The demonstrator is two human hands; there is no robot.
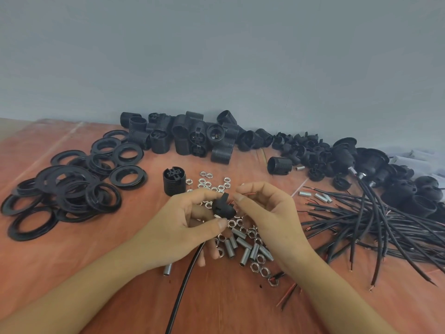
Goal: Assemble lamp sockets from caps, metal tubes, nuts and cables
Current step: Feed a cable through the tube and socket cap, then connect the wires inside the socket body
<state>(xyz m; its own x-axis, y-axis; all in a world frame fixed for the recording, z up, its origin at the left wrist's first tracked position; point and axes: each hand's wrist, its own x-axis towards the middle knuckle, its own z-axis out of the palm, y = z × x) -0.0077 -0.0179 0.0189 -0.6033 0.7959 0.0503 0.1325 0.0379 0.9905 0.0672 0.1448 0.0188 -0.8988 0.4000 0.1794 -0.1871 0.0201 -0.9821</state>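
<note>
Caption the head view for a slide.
Left hand holds a black cap on a cable while right hand pinches its wires, above nuts.

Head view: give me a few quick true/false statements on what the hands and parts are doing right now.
1. The left hand holds a black cap. True.
2. The right hand rests flat on the table. False: it is raised, pinching thin wires at the cap.
3. The flat black rings lie on the person's left. True.
4. The loose cables are piled on the left. False: they lie on the right.
5. Nuts and metal tubes lie beneath the hands. True.
</note>
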